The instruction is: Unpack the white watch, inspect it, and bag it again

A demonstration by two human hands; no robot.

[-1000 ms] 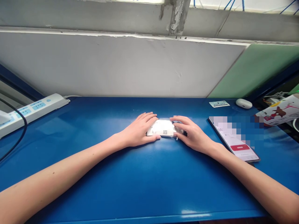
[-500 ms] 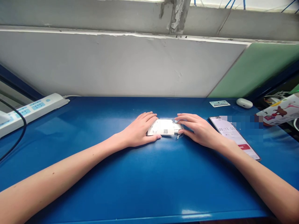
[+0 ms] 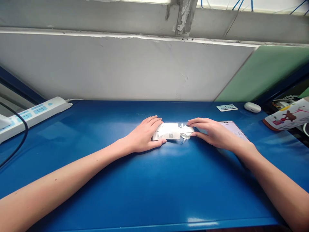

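Observation:
A small white packet (image 3: 169, 131) with a printed code lies flat on the blue table (image 3: 154, 180) in the middle. My left hand (image 3: 143, 135) grips its left end, fingers over the top and thumb along the near edge. My right hand (image 3: 213, 133) is at the packet's right end, where its fingertips pinch a strip of clear plastic wrap (image 3: 186, 130) that sticks out of the packet. The right wrist and forearm lie over a phone (image 3: 233, 127) with a lit screen.
A white power strip (image 3: 33, 112) with a black cable lies at the far left. At the far right are a small label (image 3: 227, 107), a white earbud case (image 3: 252, 107) and a printed paper bag (image 3: 287, 117). A grey wall panel stands behind the table.
My right hand has drawn to the right, away from the packet, pulling out the clear wrap and covering most of the phone. The left hand has stayed put.

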